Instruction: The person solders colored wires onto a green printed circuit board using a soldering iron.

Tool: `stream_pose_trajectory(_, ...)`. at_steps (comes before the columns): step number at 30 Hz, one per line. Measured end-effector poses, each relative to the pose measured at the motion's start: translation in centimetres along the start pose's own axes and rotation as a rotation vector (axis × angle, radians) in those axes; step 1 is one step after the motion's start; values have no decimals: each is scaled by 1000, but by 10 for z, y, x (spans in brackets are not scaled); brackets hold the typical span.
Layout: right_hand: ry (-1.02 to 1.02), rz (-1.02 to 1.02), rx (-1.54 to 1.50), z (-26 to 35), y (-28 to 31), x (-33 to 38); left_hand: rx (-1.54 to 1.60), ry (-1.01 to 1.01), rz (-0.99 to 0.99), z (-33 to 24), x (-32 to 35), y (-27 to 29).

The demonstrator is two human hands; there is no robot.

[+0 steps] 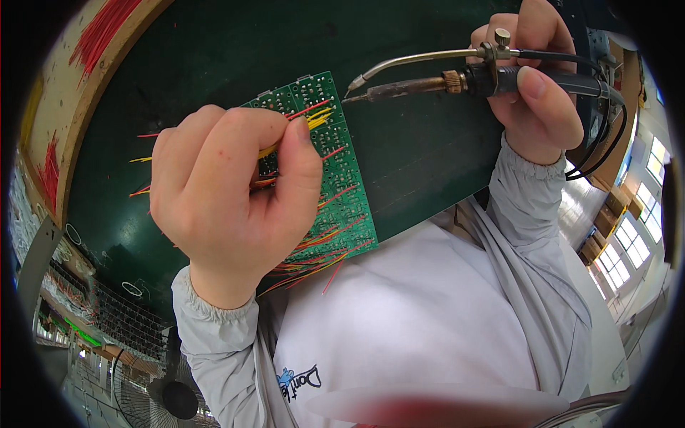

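A panel of green circuit boards (349, 175) lies on the dark green work surface, with red, yellow and black wires sticking out along it. Over its far part, my left hand (228, 171) pinches a small bunch of yellow wires (319, 119) between thumb and forefinger; their ends rest near the board's far right edge. My right hand (549, 107) grips a soldering iron (407, 88) from the right. A bent metal solder-feed tube (421, 56) is clamped along the iron. Its tip points left, just beside the board's right edge. My left hand hides part of the board.
A wooden rim (96, 89) borders the green work surface (428, 157) on the left. Beyond it lie a bundle of red wires (100, 32) and a smaller red bundle (50, 171). Black cables (619, 135) trail from the iron at right. A fan (178, 399) stands at lower left.
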State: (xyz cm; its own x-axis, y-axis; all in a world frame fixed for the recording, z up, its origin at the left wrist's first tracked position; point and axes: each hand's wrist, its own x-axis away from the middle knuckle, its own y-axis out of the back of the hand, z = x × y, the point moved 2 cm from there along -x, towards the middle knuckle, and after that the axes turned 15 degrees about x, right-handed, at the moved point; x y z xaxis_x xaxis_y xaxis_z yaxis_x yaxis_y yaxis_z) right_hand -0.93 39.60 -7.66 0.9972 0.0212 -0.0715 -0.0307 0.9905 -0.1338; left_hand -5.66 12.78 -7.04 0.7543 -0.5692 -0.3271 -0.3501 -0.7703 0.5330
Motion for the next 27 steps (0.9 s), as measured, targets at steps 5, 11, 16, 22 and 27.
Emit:
stream_pose_trajectory(5, 67, -117, -75, -8, -7, 0, 10, 70, 34, -11, 1, 7)
stream_pose_trajectory(11, 102, -78, -35, -8, 3, 11, -108, 175, -72, -23, -2, 30)
stream_pose_trajectory(16, 155, -44, -46, -9, 14, 15, -472, 468, -316, -34, 15, 92)
stream_pose_trajectory(22, 117, -4, -49, -9, 3, 21, 118, 378, -183, -50, 39, 23)
stream_pose_trajectory(27, 77, 47, -30, -10, 1, -10, 11, 153, -112, -26, 11, -9)
